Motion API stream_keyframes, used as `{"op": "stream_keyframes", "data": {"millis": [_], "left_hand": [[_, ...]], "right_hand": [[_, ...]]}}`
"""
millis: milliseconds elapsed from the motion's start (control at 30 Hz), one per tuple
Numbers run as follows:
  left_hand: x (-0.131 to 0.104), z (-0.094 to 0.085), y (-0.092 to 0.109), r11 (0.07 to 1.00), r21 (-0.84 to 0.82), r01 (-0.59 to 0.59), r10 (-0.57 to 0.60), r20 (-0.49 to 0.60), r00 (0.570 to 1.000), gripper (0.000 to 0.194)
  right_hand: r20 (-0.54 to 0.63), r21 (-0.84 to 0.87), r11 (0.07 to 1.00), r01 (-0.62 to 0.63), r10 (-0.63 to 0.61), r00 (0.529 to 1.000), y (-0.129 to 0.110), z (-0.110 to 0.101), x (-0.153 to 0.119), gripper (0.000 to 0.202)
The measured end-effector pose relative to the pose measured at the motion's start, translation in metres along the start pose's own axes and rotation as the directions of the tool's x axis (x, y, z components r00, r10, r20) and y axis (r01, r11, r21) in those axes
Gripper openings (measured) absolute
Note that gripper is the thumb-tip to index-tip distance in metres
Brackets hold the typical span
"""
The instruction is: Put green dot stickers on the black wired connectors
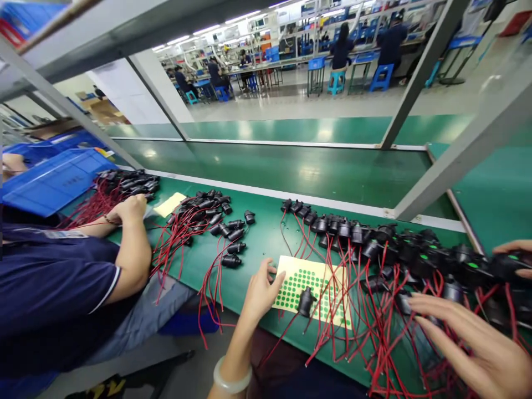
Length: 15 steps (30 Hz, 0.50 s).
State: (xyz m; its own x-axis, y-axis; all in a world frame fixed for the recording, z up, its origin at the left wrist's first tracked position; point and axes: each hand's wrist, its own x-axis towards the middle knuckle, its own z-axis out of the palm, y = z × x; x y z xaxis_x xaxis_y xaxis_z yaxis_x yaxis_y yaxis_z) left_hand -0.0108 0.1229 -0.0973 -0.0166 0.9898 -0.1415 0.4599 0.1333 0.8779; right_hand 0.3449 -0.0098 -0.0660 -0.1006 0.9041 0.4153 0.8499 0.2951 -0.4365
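My left hand [262, 289] is at the left edge of a pale yellow sheet [286, 266] of round green stickers. Its thumb lies over the sheet's edge, apart from the curled fingers. On the sheet sits one black cylindrical connector [306, 302] with a red wire trailing toward me. My right hand [469, 338] reaches over the pile of wired black connectors [374, 249] with fingers stretched out. Its fingertips are at a dark connector [403, 302], apparently touching it, with none visibly gripped. Green dots mark several connectors in the row's right part.
At the right edge, another person's hand [515, 257] holds a black connector. To the left, a co-worker's arm [133, 244] rests beside more wired connectors [208, 213] and a blue bin [58, 180]. Grey frame posts [444, 149] rise behind the green bench [257, 244].
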Motion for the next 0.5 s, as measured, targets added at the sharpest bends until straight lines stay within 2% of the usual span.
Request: {"op": "stream_keyframes", "data": {"millis": [33,100,200,367,500], "left_hand": [[-0.003,0.002,-0.001,1.000,-0.021,0.004,-0.003,0.038,0.999,0.048],[-0.009,0.004,-0.003,0.996,-0.088,0.018,-0.007,0.118,0.993,0.049],[-0.017,0.003,-0.009,0.973,-0.223,0.058,-0.008,0.220,0.975,0.053],[-0.024,0.004,-0.018,0.914,-0.382,0.139,-0.015,0.310,0.951,0.052],[-0.023,0.006,-0.017,0.881,-0.444,0.164,-0.016,0.318,0.948,0.041]], "right_hand": [[0.017,0.040,0.992,0.116,-0.116,0.993,-0.018,0.008,0.018,0.023],[0.042,0.134,0.963,0.234,-0.241,0.970,-0.050,0.025,0.052,0.015],[0.114,0.265,0.921,0.284,-0.323,0.940,-0.082,0.053,0.087,0.014],[0.180,0.297,0.907,0.298,-0.360,0.915,-0.099,0.109,0.104,0.014],[0.210,0.268,0.915,0.302,-0.361,0.909,-0.097,0.138,0.105,0.015]]}}
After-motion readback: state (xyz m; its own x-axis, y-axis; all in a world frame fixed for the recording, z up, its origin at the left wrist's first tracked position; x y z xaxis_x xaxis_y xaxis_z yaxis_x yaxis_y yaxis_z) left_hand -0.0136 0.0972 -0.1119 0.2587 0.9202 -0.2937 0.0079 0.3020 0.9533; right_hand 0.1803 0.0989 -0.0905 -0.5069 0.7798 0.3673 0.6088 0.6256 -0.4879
